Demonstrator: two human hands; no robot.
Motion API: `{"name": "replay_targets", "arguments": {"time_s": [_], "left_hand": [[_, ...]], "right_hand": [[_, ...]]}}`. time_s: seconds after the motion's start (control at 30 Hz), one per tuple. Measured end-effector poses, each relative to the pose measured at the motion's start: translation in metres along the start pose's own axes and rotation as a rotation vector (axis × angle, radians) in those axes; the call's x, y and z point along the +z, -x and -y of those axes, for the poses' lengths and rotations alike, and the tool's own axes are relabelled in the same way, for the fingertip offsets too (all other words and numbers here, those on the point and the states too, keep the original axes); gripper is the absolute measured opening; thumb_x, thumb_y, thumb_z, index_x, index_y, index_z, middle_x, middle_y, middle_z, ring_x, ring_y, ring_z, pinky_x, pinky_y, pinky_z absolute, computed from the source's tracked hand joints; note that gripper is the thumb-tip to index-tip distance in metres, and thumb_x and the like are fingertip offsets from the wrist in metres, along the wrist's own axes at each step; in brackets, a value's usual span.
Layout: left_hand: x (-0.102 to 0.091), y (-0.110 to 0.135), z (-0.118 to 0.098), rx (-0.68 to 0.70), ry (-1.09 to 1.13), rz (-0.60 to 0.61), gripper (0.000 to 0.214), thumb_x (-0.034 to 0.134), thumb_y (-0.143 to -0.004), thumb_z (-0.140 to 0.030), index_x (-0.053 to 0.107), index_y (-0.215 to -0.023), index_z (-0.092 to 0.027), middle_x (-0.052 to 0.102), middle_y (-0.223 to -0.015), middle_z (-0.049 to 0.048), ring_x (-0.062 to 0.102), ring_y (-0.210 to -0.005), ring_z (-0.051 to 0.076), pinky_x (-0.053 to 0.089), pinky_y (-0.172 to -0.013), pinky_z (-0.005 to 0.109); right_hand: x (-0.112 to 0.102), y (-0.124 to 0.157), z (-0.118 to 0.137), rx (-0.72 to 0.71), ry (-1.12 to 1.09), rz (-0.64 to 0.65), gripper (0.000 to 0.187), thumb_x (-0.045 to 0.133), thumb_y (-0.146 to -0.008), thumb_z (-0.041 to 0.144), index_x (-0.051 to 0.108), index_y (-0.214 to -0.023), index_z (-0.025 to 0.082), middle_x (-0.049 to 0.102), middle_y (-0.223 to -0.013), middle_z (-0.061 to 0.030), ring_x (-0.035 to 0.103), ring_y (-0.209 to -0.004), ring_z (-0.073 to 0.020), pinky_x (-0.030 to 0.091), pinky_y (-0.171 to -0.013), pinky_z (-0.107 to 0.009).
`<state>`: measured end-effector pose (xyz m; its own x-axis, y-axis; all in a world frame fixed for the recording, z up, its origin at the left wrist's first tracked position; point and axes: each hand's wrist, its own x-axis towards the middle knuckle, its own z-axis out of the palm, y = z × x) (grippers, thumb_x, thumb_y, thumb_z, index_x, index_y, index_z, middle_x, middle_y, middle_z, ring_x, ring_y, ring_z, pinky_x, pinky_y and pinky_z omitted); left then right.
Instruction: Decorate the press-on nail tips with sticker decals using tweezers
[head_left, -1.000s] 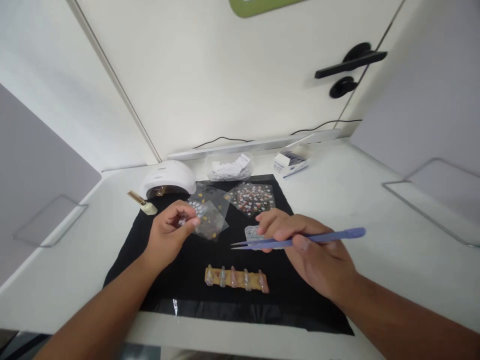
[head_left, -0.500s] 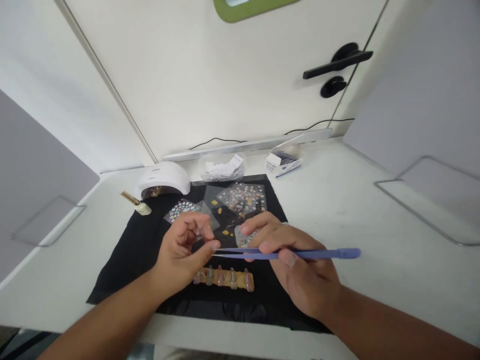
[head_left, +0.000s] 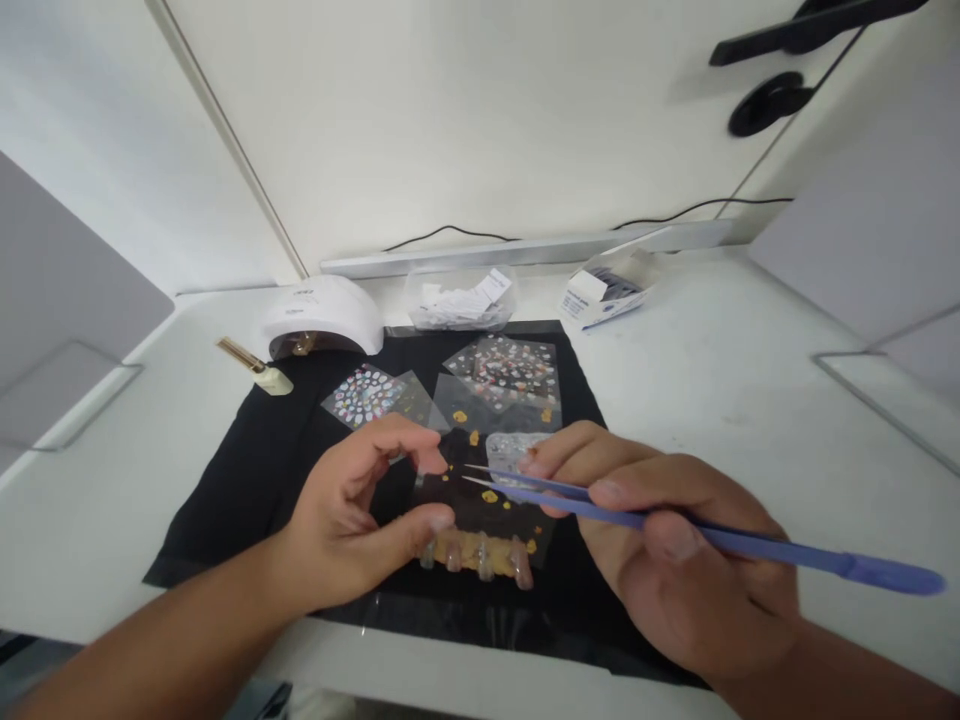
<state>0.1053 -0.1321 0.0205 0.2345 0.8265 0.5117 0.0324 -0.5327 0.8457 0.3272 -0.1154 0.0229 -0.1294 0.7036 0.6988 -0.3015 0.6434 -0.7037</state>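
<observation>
My right hand [head_left: 667, 540] holds a pair of blue tweezers [head_left: 795, 550], pointed left, with the two tips slightly apart. Just left of those tips is my left hand [head_left: 360, 510], its thumb and forefinger spread with nothing visible between them. Beneath the hands lies a clear sticker sheet [head_left: 491, 515] with small gold designs. Several glossy nail tips [head_left: 484, 557] stand in a row on a tan strip, partly hidden by my left thumb. A clear, bumpy piece [head_left: 510, 448] rests behind the tweezers.
A black mat [head_left: 225, 500] covers part of the white table. Sticker sheets [head_left: 517, 370] lie on it. Behind are a white nail lamp [head_left: 322, 310], a clear tub of white packets [head_left: 461, 300] and an open box [head_left: 607, 290]. A polish bottle [head_left: 271, 380] lies left.
The tweezers' tips have drawn away from my left fingertips, and the tool now slants down to the right. My left thumb and forefinger have spread apart. The view has shifted.
</observation>
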Motion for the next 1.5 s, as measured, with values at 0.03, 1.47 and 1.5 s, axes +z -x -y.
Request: {"name": "replay_targets", "arguments": {"time_s": [0.03,1.47,1.5], "left_hand": [[0.000,0.000,-0.001,-0.012,0.022,-0.002,0.050,0.073,-0.080,-0.003,0.065,-0.123,-0.028,0.065,-0.093,-0.0003,0.063,-0.088,0.012,0.053,-0.086,0.021],[-0.015,-0.009,0.007,-0.075,0.105,0.049,0.037,0.068,-0.084,-0.001,0.068,-0.114,-0.020,0.061,-0.086,-0.0013,0.061,-0.081,0.009,0.053,-0.077,0.018],[-0.015,-0.009,0.006,-0.085,0.098,0.044,0.036,0.069,-0.083,-0.001,0.069,-0.114,-0.020,0.062,-0.086,-0.0012,0.061,-0.081,0.009,0.053,-0.077,0.018]], "right_hand": [[0.001,0.000,0.000,0.003,0.000,-0.005,0.023,0.054,-0.098,0.030,0.076,-0.104,0.028,0.073,-0.080,-0.0063,0.069,-0.075,-0.0245,0.055,-0.074,-0.046],[0.012,-0.009,-0.018,0.078,-0.136,0.013,0.019,0.062,-0.094,0.025,0.079,-0.094,0.018,0.078,-0.078,-0.0049,0.072,-0.081,-0.0242,0.060,-0.078,-0.044],[0.012,-0.009,-0.018,0.086,-0.132,0.018,0.018,0.062,-0.094,0.025,0.079,-0.095,0.019,0.078,-0.078,-0.0051,0.072,-0.081,-0.0243,0.060,-0.078,-0.044]]}}
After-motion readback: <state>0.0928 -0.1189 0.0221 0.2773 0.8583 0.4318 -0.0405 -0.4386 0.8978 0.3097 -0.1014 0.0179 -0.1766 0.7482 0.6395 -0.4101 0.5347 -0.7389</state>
